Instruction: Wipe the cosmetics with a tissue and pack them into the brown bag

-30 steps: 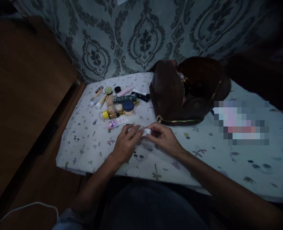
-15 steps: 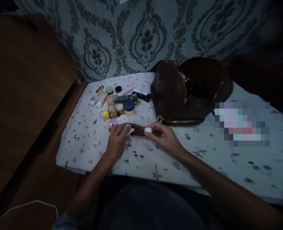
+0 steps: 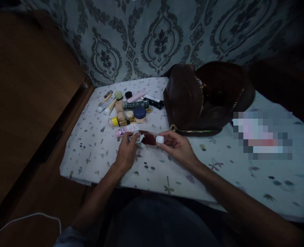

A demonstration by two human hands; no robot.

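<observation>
A small bottle of dark red liquid (image 3: 149, 139) with a white cap (image 3: 160, 139) lies sideways between my hands, low over the patterned cloth. My left hand (image 3: 127, 149) pinches its left end, where something white and crumpled, perhaps a wipe or label, shows at the fingertips. The thumb and fingers of my right hand (image 3: 179, 147) are closed on the white cap. Just beyond my left fingers lies a pink and white tube (image 3: 126, 130). Behind it are a yellow-capped bottle (image 3: 113, 121) and a jar with a dark blue lid (image 3: 140, 114).
An unzipped brown bag (image 3: 184, 99) stands behind my right hand. Several tubes, a dark green tube (image 3: 136, 105) and a small black-lidded jar (image 3: 128, 94) lie at the back left. A blurred-out item (image 3: 262, 135) is at the right. A wooden cabinet (image 3: 33, 75) borders the left side.
The view has shifted slightly. Between my hands the bottle has turned a little, and its red body shows more clearly. Both hands keep their hold.
</observation>
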